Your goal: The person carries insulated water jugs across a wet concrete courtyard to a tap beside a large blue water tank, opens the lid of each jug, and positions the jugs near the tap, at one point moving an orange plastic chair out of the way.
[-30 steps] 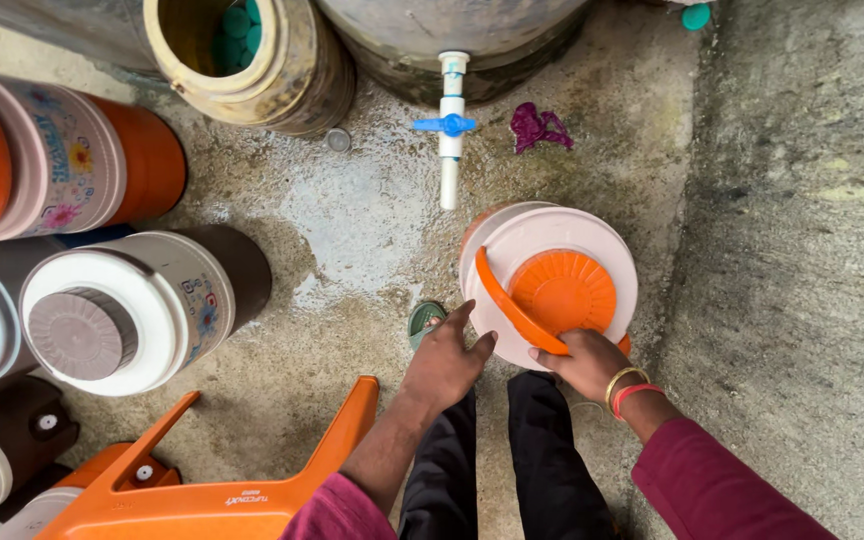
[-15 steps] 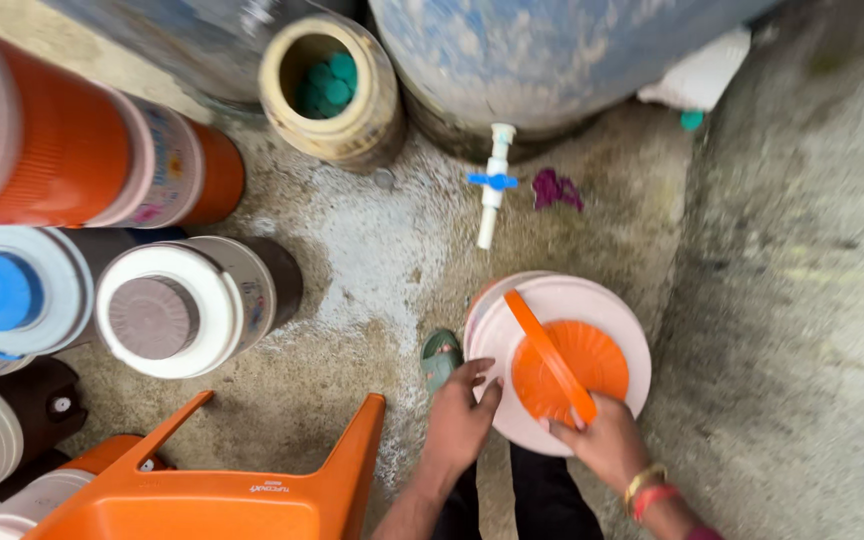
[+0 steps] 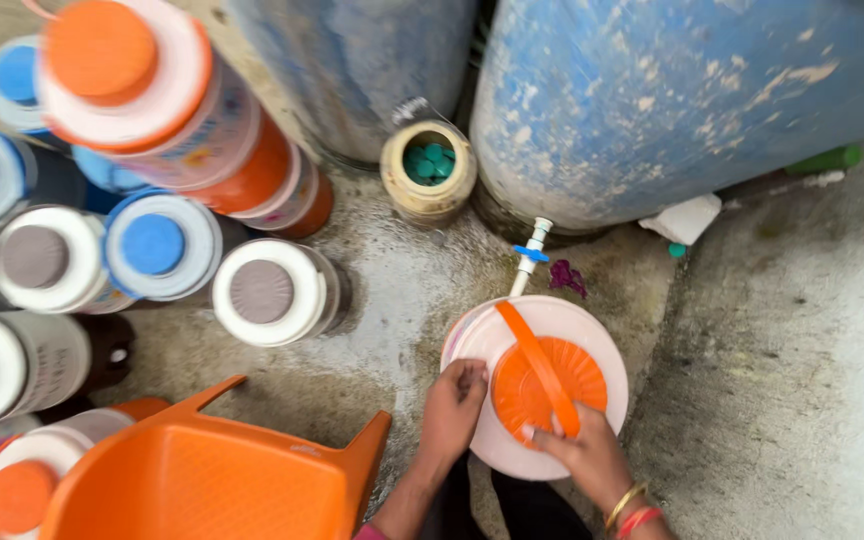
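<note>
- Since half a second ago the view has been tilting upward: the big blue drum (image 3: 692,100) is now filling the top, more capped jugs are showing on the left, and the white water jug (image 3: 537,385) is sitting lower, with both hands still on its top.
- The left hand (image 3: 452,405) is pressing its curled fingers on the jug's white rim, left of the orange lid (image 3: 550,385); its grip is narrow and closing on nothing that can be seen.
- The right hand (image 3: 587,455) is lying on the near edge of the jug, fingertips touching the lower end of the orange handle (image 3: 540,365); whether it is truly clasping the handle cannot be told.
- The jug is standing on the wet concrete floor (image 3: 392,330), directly below the white tap with a blue lever (image 3: 530,257) that is sticking out from the drum's base.
- Left of the jug, an orange plastic chair (image 3: 202,475) is occupying the bottom of the view.
- Beyond the tap, a beige open pot (image 3: 429,170) is holding teal caps.
</note>
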Tool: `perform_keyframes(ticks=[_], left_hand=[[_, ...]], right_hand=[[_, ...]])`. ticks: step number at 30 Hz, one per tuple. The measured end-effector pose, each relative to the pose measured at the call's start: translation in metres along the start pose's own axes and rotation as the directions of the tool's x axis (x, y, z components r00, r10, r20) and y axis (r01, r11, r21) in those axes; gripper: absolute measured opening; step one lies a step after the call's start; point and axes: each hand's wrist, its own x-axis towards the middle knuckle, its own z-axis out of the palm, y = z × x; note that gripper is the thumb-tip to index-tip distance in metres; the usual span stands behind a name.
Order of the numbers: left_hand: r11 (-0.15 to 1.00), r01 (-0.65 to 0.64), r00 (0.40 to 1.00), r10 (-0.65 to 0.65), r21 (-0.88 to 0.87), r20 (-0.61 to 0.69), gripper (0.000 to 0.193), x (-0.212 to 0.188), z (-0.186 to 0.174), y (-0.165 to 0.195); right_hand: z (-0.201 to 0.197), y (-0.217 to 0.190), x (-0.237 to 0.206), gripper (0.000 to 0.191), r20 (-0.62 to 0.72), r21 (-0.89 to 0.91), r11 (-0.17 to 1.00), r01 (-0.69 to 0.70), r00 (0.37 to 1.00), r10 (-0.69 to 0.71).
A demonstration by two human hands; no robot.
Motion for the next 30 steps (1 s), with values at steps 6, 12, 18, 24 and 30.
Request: perform_keyframes(ticks=[6, 12, 18, 24, 30], left_hand=[[0.987, -0.154, 0.985, 0.156, 0.036, -0.067, 0.024, -0.026, -0.045, 0.064], [0.984, -0.175, 0.968, 0.173, 0.000, -0.180, 0.025, -0.052, -0.068, 0.106], [0.982, -0.189, 0.950, 0.178, -0.018, -0.255, 0.024, -0.059, -0.068, 0.111], [0.975, -0.216, 0.896, 0.221, 0.057, -0.385, 0.023, -0.053, -0.055, 0.121], [0.978, -0.200, 0.819, 0.196, 0.052, -0.540, 0.024, -0.082, -0.030, 0.134]], right_hand=[[0.003, -0.079, -0.004, 0.036, 0.047, -0.095, 0.995, 0.022, 0.999, -0.017], [0.007, -0.135, -0.002, 0.040, 0.092, -0.195, 0.972, 0.129, 0.989, -0.113], [0.011, -0.151, 0.018, 0.040, 0.226, -0.120, 0.964, 0.237, 0.952, -0.206], [-0.007, -0.165, 0.047, 0.022, 0.356, -0.176, 0.911, 0.372, 0.887, -0.294], [-0.017, -0.175, 0.052, 0.017, 0.520, -0.174, 0.870, 0.462, 0.793, -0.317]])
